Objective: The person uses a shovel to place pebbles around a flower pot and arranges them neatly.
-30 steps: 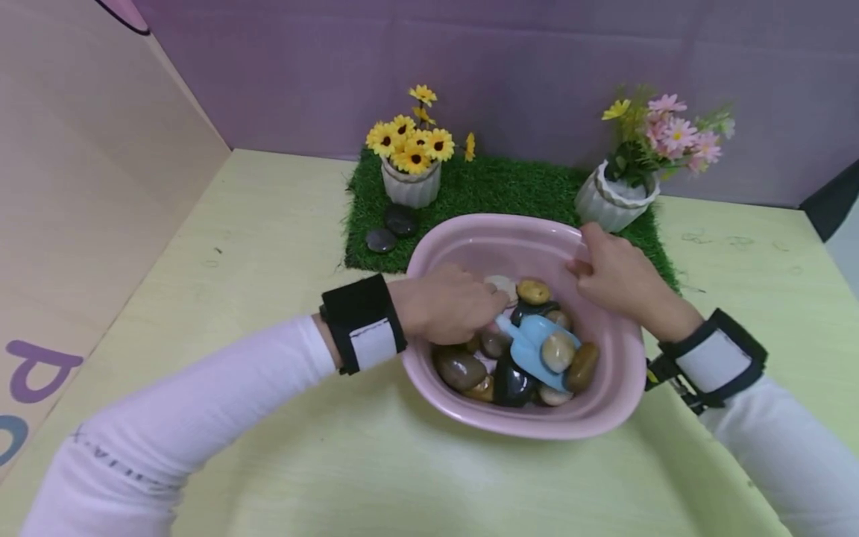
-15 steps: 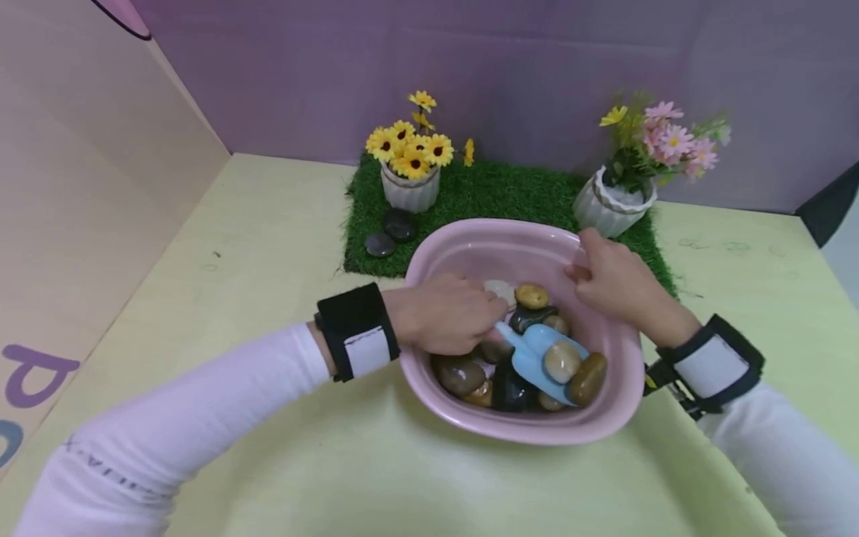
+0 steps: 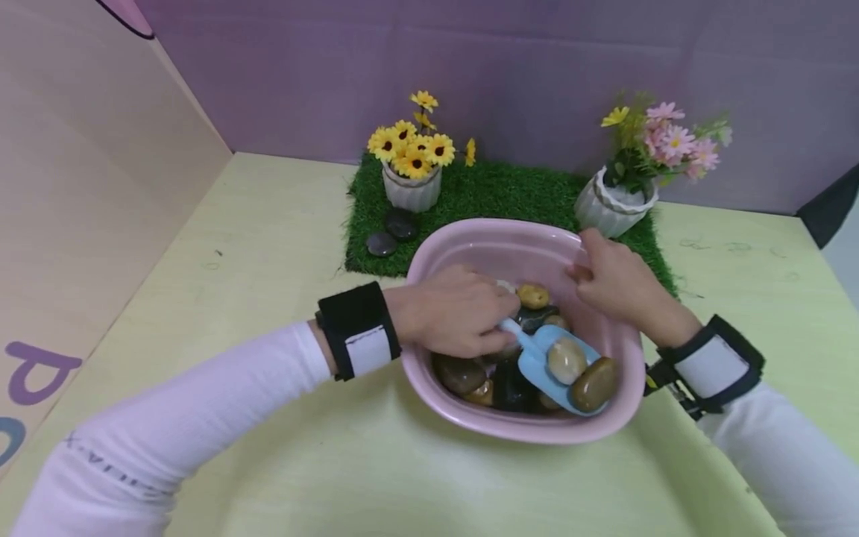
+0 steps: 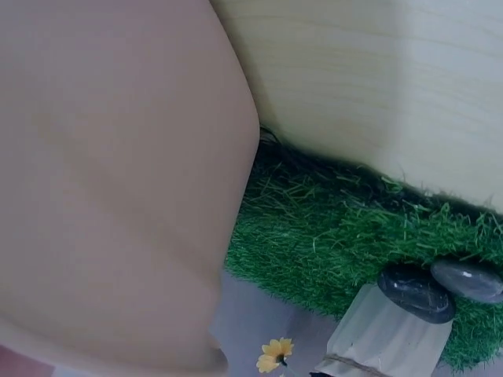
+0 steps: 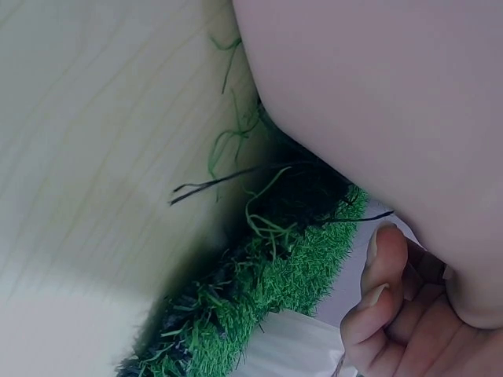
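Observation:
In the head view, my left hand (image 3: 463,309) is inside the pink basin (image 3: 523,431), gripping the handle of a light blue scoop (image 3: 533,364). A pale stone (image 3: 567,360) and a brown stone (image 3: 596,384) lie on the scoop, near the basin's right side. Below and behind it are several smooth stones, among them a yellow-brown stone (image 3: 533,296). My right hand (image 3: 620,276) holds the basin's far right rim; its fingers curl under the edge in the right wrist view. The left wrist view mostly shows the basin's outer wall (image 4: 118,173).
Behind the basin lies a green turf mat (image 3: 510,190). On it stand a pot of yellow flowers (image 3: 411,186) and a pot of pink flowers (image 3: 614,205). Two dark stones (image 3: 401,224) lie at its left. A purple backdrop (image 3: 523,74) rises behind the table (image 3: 295,462).
My left hand and the scoop have moved to the right inside the basin, carrying the pale and brown stones along. My right hand has kept its hold on the rim.

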A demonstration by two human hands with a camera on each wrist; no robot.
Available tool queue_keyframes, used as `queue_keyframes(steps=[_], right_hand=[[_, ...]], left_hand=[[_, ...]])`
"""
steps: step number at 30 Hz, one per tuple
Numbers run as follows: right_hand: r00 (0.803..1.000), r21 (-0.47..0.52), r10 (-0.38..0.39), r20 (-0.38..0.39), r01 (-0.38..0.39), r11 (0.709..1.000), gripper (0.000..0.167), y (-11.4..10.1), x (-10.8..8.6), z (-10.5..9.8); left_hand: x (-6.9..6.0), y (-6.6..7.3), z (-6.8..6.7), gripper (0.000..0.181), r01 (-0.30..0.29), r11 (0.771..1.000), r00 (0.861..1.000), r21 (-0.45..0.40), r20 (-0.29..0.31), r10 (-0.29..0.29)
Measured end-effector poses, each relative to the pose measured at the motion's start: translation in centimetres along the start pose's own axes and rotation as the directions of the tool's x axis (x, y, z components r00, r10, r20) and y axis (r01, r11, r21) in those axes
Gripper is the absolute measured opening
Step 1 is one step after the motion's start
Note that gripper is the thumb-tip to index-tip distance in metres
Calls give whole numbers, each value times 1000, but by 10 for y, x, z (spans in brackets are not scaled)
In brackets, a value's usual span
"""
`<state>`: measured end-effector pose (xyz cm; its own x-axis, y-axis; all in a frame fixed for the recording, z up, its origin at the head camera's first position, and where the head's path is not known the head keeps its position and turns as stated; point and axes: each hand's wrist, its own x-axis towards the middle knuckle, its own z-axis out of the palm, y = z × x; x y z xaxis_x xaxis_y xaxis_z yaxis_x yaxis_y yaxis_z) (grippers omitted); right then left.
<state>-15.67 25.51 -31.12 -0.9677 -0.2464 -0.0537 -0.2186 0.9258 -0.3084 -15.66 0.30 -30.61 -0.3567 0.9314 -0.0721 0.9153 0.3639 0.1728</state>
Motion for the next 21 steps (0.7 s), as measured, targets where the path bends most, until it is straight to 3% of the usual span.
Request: queue_keyframes(steps=[6,11,16,21], right_hand=[[1000,-1,-2,2,2,1000,24,0,0,0],[1000,0,-14,-8,14,1000,24,1,0,0],[1000,3,-18,-18,18,1000,22,2,0,1],[1000,8,-13,-13,13,1000,21,3,0,1]], left_hand=[[-2,0,-5,30,-33,998,994,49,-102,38],[-2,-1,-10,33,-76,992,977,99,-193,94],[-2,0,-15,35,-106,988,966,113,-225,130],[-3,0,-20,35,-100,987,963,123,-239,127]])
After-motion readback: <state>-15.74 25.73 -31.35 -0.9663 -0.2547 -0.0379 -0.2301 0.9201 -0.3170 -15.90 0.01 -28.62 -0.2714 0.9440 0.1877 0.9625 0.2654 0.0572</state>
